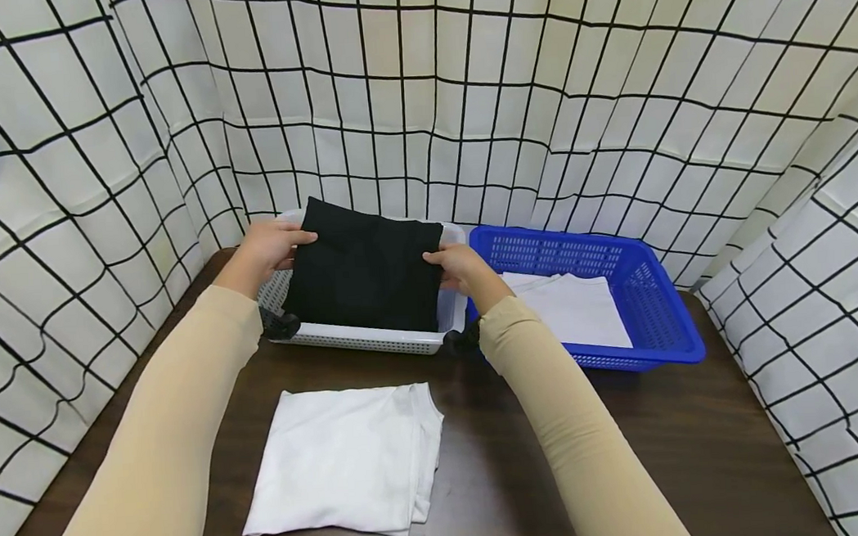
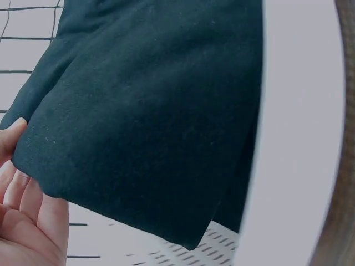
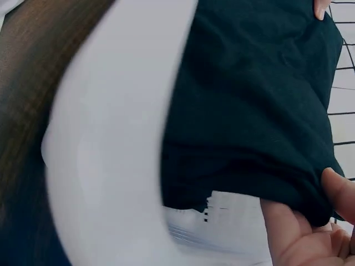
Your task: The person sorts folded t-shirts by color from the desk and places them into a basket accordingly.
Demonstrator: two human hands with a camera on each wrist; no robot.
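A folded black cloth garment [image 1: 370,263] is held by its two sides over the white basket [image 1: 363,338], its lower part inside the rim. My left hand [image 1: 268,243] pinches the garment's left edge, thumb on top and fingers beneath; the left wrist view shows the same grip on the dark cloth [image 2: 138,122]. On the opposite edge, my right hand [image 1: 462,270] pinches it likewise, thumb above, as the right wrist view confirms with the cloth [image 3: 260,100]. A folded white shirt [image 1: 345,458] lies on the table in front of the basket.
To the right, touching or nearly touching the white basket, stands a blue basket [image 1: 660,307] with folded white cloth [image 1: 575,304] inside. Behind and at both sides rise white curtains with a black grid pattern [image 1: 359,92]. Everything stands on a dark brown table [image 1: 676,441].
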